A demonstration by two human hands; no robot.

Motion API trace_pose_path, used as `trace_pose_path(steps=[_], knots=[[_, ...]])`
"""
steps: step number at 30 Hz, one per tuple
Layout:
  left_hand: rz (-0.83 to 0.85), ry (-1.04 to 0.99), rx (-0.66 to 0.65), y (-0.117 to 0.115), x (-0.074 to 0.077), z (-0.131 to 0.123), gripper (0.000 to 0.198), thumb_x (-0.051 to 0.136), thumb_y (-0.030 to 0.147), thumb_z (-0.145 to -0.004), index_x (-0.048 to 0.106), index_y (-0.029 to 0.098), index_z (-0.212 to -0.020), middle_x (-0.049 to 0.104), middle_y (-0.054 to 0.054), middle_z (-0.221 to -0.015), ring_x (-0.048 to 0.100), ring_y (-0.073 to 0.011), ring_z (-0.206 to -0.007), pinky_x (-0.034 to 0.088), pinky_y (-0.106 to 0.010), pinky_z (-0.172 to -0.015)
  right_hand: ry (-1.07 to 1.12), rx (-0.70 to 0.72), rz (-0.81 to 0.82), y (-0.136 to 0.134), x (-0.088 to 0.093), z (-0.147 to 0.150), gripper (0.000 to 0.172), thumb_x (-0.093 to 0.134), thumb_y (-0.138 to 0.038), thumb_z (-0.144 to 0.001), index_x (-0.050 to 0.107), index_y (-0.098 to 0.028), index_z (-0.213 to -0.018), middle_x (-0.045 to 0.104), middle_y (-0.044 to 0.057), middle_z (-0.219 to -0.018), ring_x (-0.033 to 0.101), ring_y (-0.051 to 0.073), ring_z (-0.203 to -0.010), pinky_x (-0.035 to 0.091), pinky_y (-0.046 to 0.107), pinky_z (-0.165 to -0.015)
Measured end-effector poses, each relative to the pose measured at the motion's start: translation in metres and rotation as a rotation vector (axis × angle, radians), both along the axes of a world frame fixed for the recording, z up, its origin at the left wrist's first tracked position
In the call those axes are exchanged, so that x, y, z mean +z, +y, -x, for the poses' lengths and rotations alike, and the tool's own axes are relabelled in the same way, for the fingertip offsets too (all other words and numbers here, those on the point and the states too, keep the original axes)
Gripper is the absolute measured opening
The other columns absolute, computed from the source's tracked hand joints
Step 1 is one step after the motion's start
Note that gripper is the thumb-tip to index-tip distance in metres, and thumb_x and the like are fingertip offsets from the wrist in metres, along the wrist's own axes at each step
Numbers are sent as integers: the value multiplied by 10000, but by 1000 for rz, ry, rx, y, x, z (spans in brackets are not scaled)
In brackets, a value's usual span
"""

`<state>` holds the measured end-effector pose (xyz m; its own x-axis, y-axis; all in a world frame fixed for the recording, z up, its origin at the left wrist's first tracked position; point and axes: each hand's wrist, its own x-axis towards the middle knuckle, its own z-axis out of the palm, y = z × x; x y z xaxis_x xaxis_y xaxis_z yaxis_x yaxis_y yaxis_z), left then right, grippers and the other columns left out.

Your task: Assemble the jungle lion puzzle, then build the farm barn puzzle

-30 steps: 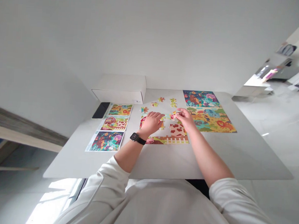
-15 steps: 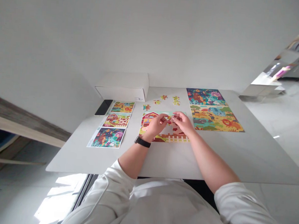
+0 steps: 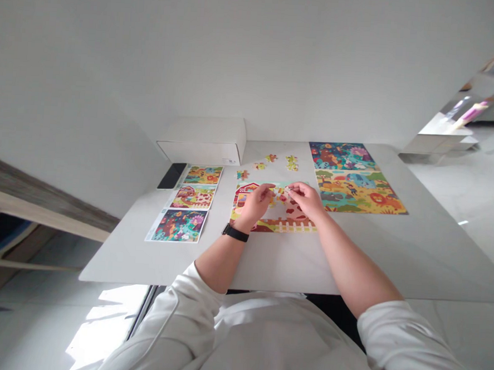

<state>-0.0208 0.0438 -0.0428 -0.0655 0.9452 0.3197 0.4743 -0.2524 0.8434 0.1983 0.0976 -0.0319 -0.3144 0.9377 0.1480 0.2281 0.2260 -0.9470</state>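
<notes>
A partly built farm jigsaw [image 3: 294, 226] with a red barn and a white fence lies on the white table [image 3: 351, 258] in front of me. Over its middle, my left hand [image 3: 257, 203], with a black watch on the wrist, and my right hand [image 3: 307, 200] meet fingertip to fingertip. A small puzzle piece [image 3: 280, 193] is pinched between them, just above the unfilled white gap. Several loose pieces [image 3: 291, 163] lie beyond the puzzle.
A finished colourful jigsaw [image 3: 354, 180] lies to the right. Three picture cards [image 3: 187, 202] sit in a column at the left, with a black phone [image 3: 172, 175] beside them. A white box [image 3: 203, 140] stands against the wall at the back.
My left hand lifted off the puzzle and came to meet the right hand at the piece. Both hands drew slightly toward me over the puzzle's middle. The camera tilted a little.
</notes>
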Motion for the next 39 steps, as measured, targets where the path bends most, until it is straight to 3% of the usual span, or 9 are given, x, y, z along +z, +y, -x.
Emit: trace_pose_path(steps=[5,8,10,18,22,25,28,33,39], knots=[[-105,164,-13,-4,6,3,380,564,148,-1005,704,215,-1351,786,-94,-1216,748,-211,-1099,613,-365,-987,-50,-11,-11,0,-1,-1,390,742,-579,-889,739,-259,-1112,802,48,-966,731,228,-830,591,351,-787],[-231,314,-88,-9,12,3,549,590,72,-935,637,223,-1461,691,-131,-1457,645,-261,-1383,534,-450,-1187,-65,-8,-3,0,0,0,334,732,-509,-882,731,-257,-1101,797,42,-939,724,232,-811,580,353,-765],[-267,391,-140,-11,16,2,622,631,68,-912,593,220,-1514,647,-142,-1521,594,-285,-1453,497,-481,-1233,-69,-6,14,0,0,1,319,725,-487,-877,729,-257,-1098,796,38,-934,724,235,-813,578,353,-758],[-242,514,-154,-11,17,2,556,671,136,-957,605,231,-1501,721,-127,-1407,651,-303,-1360,505,-501,-1189,-108,0,-34,-1,1,0,280,700,-441,-926,734,-254,-1132,795,46,-985,739,241,-897,596,364,-835],[-237,478,-92,-9,13,3,528,688,153,-958,613,223,-1476,723,-132,-1399,663,-303,-1333,514,-489,-1172,-213,50,-288,-4,8,-5,254,753,-377,-911,725,-261,-1136,753,99,-1241,723,280,-1127,604,387,-914],[-232,439,-75,-7,9,4,541,706,149,-944,609,219,-1472,721,-129,-1398,666,-293,-1329,520,-471,-1170,-305,143,-455,-4,10,-8,238,750,-277,-906,731,-272,-1143,723,107,-1300,676,308,-1252,570,446,-1061],[-228,421,-102,-6,5,5,553,720,155,-937,604,210,-1474,711,-135,-1417,660,-291,-1345,517,-462,-1178,-369,163,-513,-2,7,-10,255,712,-216,-920,741,-274,-1167,730,103,-1259,670,313,-1245,528,479,-1135],[-165,499,-99,-5,0,10,666,793,217,-894,574,214,-1522,659,-159,-1471,625,-341,-1371,518,-518,-1175,-463,161,-508,1,2,-10,264,701,-185,-918,782,-277,-1152,748,101,-1247,673,315,-1215,520,487,-1132],[-75,593,-84,-5,-4,14,484,764,225,-897,683,228,-1375,683,-139,-1379,640,-338,-1309,524,-504,-1160,-565,255,-513,0,-2,-8,201,679,-190,-962,817,-250,-1095,788,101,-1207,698,301,-1164,504,445,-1092]])
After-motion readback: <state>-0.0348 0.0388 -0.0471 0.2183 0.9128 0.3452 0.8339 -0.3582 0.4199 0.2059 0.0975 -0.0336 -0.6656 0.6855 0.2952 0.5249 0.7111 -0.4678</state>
